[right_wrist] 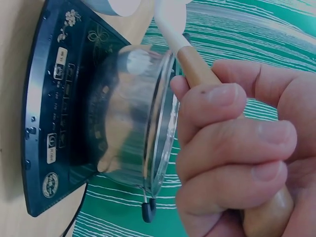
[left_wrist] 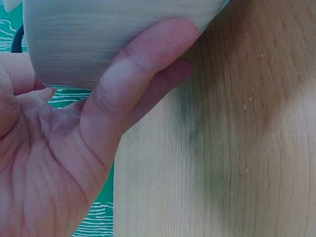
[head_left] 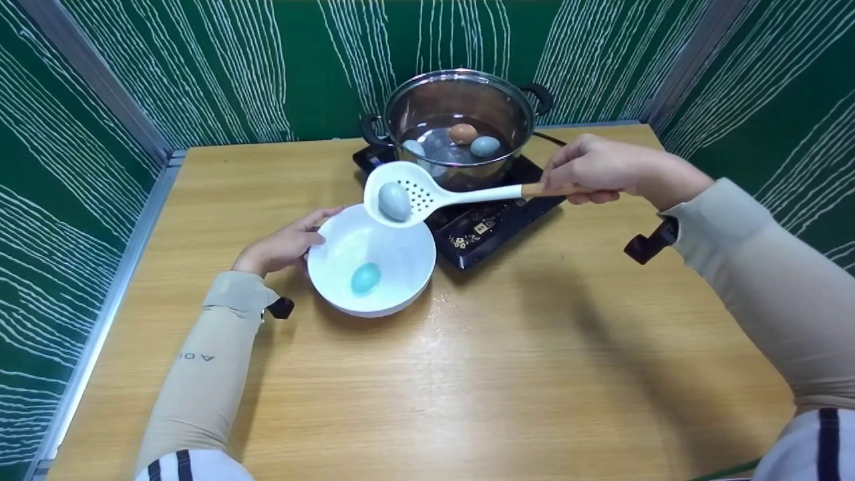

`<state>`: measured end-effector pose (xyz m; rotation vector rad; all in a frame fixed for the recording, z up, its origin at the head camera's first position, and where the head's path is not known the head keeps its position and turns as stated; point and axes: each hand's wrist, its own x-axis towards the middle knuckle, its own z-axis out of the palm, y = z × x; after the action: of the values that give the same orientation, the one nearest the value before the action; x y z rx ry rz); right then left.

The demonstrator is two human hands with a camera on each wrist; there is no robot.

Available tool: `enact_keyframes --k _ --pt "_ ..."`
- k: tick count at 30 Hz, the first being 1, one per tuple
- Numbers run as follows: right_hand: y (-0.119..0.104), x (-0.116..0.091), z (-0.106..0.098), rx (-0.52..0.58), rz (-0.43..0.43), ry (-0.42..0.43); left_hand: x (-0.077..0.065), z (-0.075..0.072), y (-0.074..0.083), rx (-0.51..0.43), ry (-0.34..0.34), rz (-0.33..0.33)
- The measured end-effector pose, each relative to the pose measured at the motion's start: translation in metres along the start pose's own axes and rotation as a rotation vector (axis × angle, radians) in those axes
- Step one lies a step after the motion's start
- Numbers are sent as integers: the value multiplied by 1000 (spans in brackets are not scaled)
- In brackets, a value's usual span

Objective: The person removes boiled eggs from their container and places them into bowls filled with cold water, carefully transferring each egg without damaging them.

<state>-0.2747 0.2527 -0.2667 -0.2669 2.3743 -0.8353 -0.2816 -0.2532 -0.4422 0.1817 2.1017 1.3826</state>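
Note:
My right hand grips the wooden handle of a white slotted spoon. In the right wrist view its fingers curl round that handle. A pale blue egg lies in the spoon's perforated bowl, over the far rim of a white bowl. Inside this bowl rests one blue-green egg. My left hand holds the bowl's left side, thumb at the rim. From the left wrist view, the thumb presses along the bowl's outer wall.
Behind the spoon, a steel pot with black handles stands on a black induction cooker. In its water lie a brown egg and pale blue eggs. Water drops dot the wooden table. Green patterned panels enclose it.

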Motion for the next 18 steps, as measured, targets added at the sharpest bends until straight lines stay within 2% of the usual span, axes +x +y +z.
enact_keyframes --k 7,13,18 --pt "7 6 14 -13 -48 -10 1 -1 -1 18 -11 20" --pt "9 8 27 -35 -94 -26 3 -1 -2 -4 -31 48" --pt "11 10 35 -30 -118 -26 3 -2 -3 -7 -26 42"
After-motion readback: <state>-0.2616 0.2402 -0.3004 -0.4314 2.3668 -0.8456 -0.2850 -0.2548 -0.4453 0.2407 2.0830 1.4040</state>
